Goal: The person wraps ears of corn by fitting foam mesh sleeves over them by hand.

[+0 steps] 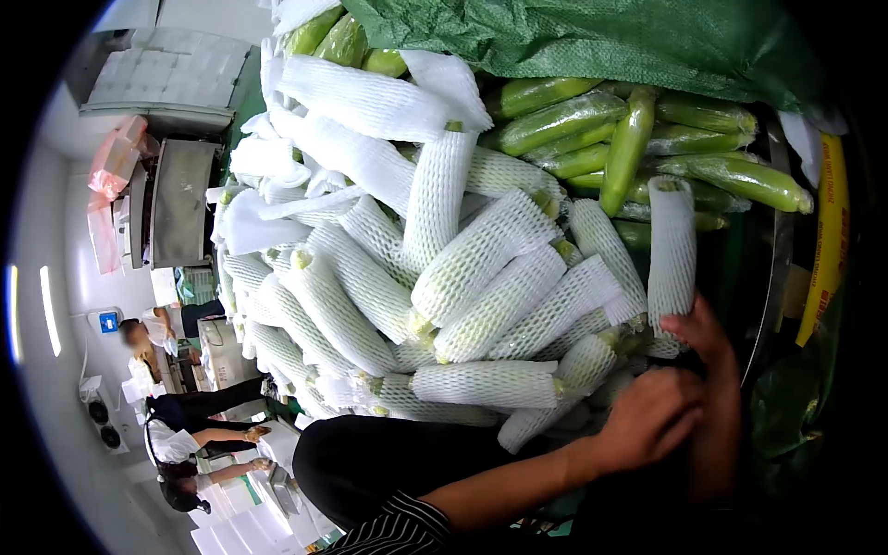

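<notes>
My right hand [703, 331] reaches up from the lower right, its thumb and fingers closed at the lower end of a white foam net sleeve [672, 254]. That sleeve stands nearly upright at the right of the pile; I cannot tell how far a zucchini fills it. My left hand [655, 414] lies in front of the right forearm with fingers curled, and what is in them, if anything, is hidden. Left of both hands is a heap of sleeved zucchini [486, 264]. Behind, several bare green zucchini [629, 153] in clear film lie together.
A green woven sheet [592, 37] covers the far side. A yellow printed strip [826, 240] runs along the right beside a metal edge [775, 268]. My dark-clothed knee [370, 472] is below the heap. Two people [176, 444] [153, 342] are at tables on the left.
</notes>
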`<state>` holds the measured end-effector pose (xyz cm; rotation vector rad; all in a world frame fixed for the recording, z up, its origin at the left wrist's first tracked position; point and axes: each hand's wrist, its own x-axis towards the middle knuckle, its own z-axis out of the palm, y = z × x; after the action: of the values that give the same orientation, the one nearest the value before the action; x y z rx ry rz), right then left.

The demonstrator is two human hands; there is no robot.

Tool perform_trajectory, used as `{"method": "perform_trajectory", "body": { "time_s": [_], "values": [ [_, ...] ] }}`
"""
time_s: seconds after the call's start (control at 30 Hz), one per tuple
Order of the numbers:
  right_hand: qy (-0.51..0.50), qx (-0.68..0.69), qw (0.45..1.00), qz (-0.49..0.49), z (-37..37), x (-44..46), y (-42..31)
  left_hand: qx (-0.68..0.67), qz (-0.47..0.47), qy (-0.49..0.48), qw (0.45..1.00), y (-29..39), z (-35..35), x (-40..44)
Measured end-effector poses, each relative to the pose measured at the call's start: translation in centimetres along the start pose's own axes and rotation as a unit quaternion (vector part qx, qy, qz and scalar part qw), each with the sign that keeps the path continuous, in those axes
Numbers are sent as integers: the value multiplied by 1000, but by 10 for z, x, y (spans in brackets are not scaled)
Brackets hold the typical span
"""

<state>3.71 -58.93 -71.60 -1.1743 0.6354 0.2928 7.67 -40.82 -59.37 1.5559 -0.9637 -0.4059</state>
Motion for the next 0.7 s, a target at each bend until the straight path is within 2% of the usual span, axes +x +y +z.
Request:
{"method": "perform_trajectory", "body": {
  "time_s": [0.07,0.1,0.13,0.2,0.27,0.3,0.33,0.37,0.4,0.43,0.5,0.57,0.6,0.63,0.7],
  "values": [
    [-10,-11,993,-116,39,-16,-54,43,179,56,981,36,-33,26],
    [-28,-85,993,-80,66,-31,-112,75,243,84,963,55,-56,43],
    [-52,-101,984,-137,88,-31,-137,117,291,115,943,71,-92,58],
    [-135,-176,956,-189,137,-31,-178,202,356,174,895,104,-163,93],
    [-90,-432,861,-254,186,-46,-204,271,357,234,863,122,-230,127],
    [-145,-446,843,-262,193,-30,-195,295,327,264,858,124,-264,142],
    [-131,-424,848,-291,192,-28,-181,250,216,369,869,124,-289,148],
    [-118,-402,849,-321,182,-30,-160,288,194,329,878,108,-333,153],
    [-101,-378,852,-347,175,-34,-151,501,139,289,803,100,-362,153],
    [-109,-345,875,-321,165,-38,-145,684,76,232,688,86,-386,151],
    [-118,-278,917,-261,151,-49,-132,777,8,-65,626,52,-467,130],
    [-108,-263,919,-275,146,-54,-122,702,-171,-167,671,38,-485,125],
    [-107,-258,918,-283,144,-55,-119,707,-174,-205,654,30,-491,131],
    [-109,-251,921,-278,144,-57,-117,691,-207,-202,663,23,-491,134],
    [-107,-230,929,-268,143,-57,-115,706,-198,-226,641,-8,-505,142]
  ]
}}
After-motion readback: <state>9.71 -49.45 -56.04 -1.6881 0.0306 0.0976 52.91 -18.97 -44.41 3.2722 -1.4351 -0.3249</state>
